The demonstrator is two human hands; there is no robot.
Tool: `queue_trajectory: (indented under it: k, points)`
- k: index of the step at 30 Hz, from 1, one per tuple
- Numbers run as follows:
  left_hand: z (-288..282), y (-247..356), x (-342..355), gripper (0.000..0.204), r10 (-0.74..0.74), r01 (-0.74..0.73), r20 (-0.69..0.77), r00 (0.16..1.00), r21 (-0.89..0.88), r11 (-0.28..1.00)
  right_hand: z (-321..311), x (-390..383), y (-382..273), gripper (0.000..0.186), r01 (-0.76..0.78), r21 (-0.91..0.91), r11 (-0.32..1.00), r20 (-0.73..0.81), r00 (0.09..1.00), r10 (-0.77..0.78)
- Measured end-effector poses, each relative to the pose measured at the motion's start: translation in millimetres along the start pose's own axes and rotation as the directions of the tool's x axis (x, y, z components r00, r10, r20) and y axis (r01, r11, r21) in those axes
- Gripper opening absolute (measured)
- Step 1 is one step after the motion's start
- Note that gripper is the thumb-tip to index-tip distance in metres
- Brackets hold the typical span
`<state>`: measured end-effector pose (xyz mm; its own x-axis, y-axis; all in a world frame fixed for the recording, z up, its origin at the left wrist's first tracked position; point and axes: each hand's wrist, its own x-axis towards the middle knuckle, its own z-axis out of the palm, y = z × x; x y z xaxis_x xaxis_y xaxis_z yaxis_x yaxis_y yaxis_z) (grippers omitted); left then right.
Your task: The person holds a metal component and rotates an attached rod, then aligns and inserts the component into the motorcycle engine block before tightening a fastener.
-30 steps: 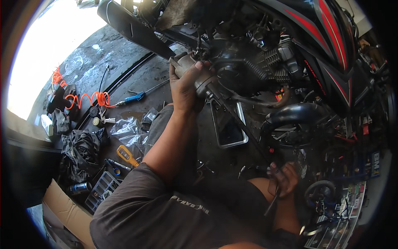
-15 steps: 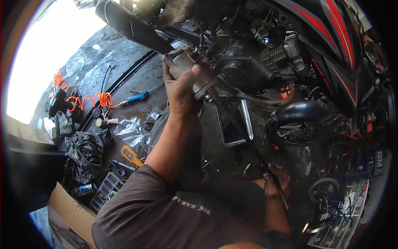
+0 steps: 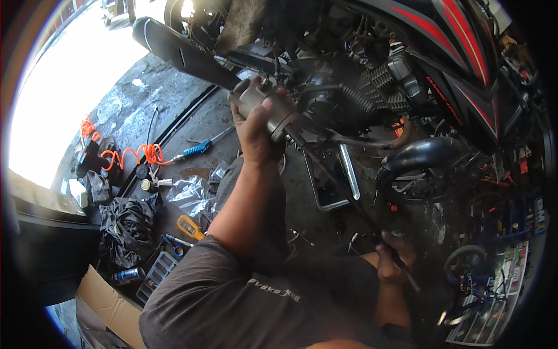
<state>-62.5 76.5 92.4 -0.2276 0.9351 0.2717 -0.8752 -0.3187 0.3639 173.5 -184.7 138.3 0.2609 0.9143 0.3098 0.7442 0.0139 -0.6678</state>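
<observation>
My left hand (image 3: pixel 258 136) is closed around a grey metal cylindrical housing (image 3: pixel 250 102), thumb across its side. From the housing a long dark rod (image 3: pixel 365 216) slants down to the right. Its lower part lies in my right hand (image 3: pixel 395 256), whose fingers are wrapped round it, and the rod's tip sticks out past them. Whether housing and rod are one piece I cannot tell. Just beyond my left hand stands a motorcycle with its finned engine (image 3: pixel 386 87) exposed and a dark muffler (image 3: pixel 180 52) at the left.
A metal stand frame (image 3: pixel 347 168) is below the engine. To the left lie a blue air blow gun (image 3: pixel 195 149) with an orange coiled hose (image 3: pixel 152 154), dark cloth (image 3: pixel 125 227), a yellow meter (image 3: pixel 190 227), a parts tray (image 3: pixel 160 272) and a cardboard box (image 3: pixel 107 305).
The housing and rod have tilted slightly, and my right hand has shifted a little to the right and down with the rod's lower end. Both hands keep their hold. The view has shifted slightly.
</observation>
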Motion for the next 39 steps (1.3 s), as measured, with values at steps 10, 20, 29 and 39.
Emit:
queue_trajectory:
  k: [10,20,29,39]
  points:
    - [-5.5,6.7,-1.4,0.071,-0.121,0.121,0.013,0.993,-0.229,0.966,-17.2,-3.5,25.4,0.017,0.501,0.066,0.863,-0.238,0.848,-0.474]
    - [0.0,-5.8,-20.3,0.084,-0.314,0.301,-0.145,0.938,-0.101,0.948,-19.1,-5.8,23.0,0.018,0.472,-0.032,0.881,-0.186,0.863,-0.469]
    - [4.2,-16.7,-28.2,0.071,-0.328,0.327,0.028,0.944,-0.211,0.921,-21.3,-6.9,18.8,0.018,0.459,-0.106,0.882,-0.224,0.853,-0.471]
    - [8.8,-11.2,-21.5,0.055,-0.388,0.373,0.094,0.917,-0.548,0.748,-22.3,6.8,14.6,0.02,0.672,-0.138,0.727,-0.072,0.726,-0.684]
